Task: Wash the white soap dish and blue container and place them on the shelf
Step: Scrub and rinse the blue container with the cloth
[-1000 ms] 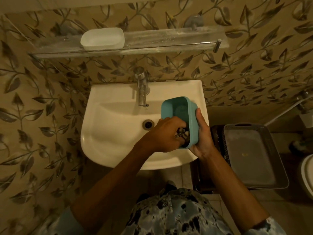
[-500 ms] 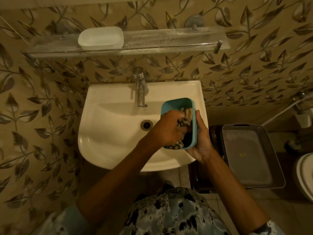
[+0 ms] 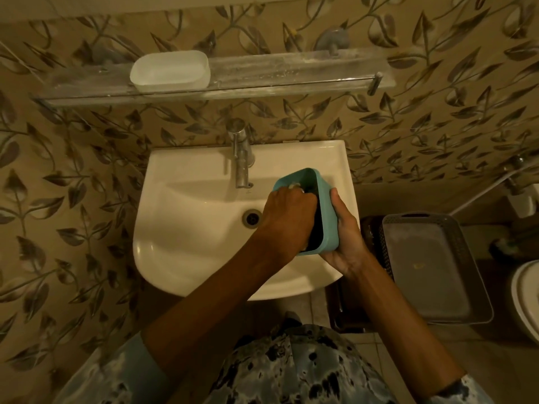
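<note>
Blue container [image 3: 326, 199] gripped by right hand [image 3: 345, 243], left hand [image 3: 287, 220] inside

— The sink [image 3: 180, 228]? Glossy white ceramic, and the tap [image 3: 241, 158] is dull metal.
— The blue container [image 3: 326, 211] and soap dish [image 3: 170, 72] look like smooth matt plastic; the shelf [image 3: 291, 71] looks like cloudy glass.

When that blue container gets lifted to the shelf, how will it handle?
Probably light: the right hand alone holds the blue container tilted over the sink. Likely stiff, since its walls keep shape while the left hand works inside. Possibly slippery if wet.
</note>
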A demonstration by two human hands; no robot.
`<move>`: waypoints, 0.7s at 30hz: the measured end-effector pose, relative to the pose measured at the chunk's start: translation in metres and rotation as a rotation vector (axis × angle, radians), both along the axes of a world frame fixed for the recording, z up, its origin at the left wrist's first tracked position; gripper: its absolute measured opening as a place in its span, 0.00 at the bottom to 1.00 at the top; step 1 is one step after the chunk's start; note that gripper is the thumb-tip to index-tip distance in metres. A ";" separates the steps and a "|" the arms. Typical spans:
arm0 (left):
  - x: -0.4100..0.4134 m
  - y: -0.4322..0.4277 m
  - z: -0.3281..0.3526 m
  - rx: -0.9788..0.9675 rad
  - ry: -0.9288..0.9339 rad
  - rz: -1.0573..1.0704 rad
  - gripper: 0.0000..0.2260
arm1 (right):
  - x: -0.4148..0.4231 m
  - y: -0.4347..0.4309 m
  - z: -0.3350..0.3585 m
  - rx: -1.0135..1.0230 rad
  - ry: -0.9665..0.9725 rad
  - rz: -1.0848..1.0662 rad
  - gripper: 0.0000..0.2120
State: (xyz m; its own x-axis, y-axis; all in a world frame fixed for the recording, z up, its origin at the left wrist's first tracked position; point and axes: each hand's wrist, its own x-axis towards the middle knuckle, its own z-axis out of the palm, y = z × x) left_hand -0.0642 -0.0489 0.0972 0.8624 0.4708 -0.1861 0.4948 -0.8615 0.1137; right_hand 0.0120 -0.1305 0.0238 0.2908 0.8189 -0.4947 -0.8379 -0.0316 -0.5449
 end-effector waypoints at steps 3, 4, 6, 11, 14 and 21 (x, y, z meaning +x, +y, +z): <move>-0.006 0.001 0.007 -0.149 0.136 -0.046 0.15 | -0.002 0.003 -0.003 -0.028 -0.022 -0.018 0.24; -0.007 0.001 0.010 -0.217 0.164 -0.064 0.14 | -0.001 0.003 -0.003 -0.030 -0.036 -0.018 0.24; -0.012 0.005 0.014 -0.405 0.191 -0.095 0.12 | 0.002 0.004 -0.001 -0.002 -0.055 0.006 0.25; -0.023 0.026 0.011 -0.791 0.067 -0.038 0.09 | 0.001 0.007 -0.001 0.043 -0.146 0.049 0.34; -0.031 0.026 0.011 -1.252 -0.272 0.394 0.11 | 0.002 0.011 0.000 0.075 -0.203 -0.022 0.43; -0.026 0.013 0.012 -1.911 -0.730 1.060 0.20 | -0.019 0.015 -0.002 0.145 -0.349 -0.041 0.41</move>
